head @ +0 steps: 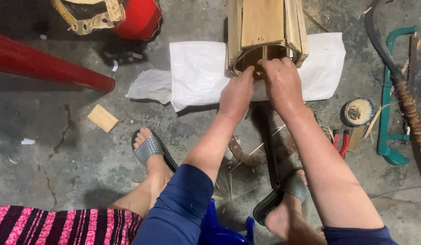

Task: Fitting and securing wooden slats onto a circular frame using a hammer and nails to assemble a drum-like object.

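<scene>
Both your left hand (pixel 237 93) and right hand (pixel 281 81) pinch narrow at the rim of the slatted pale bamboo drum-shaped frame (pixel 265 31) at twelve o'clock on the white woven sack (pixel 199 72), seemingly fitting a slat; steady it next

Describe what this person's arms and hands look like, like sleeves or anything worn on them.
Both arms wear dark blue sleeves pushed up to about the elbow, leaving the forearms bare. The left hand and right hand are bare too: no gloves, and no rings, watch or bracelets that can be seen. The sleeve fabric looks plain, with no pattern or markings visible.
</scene>
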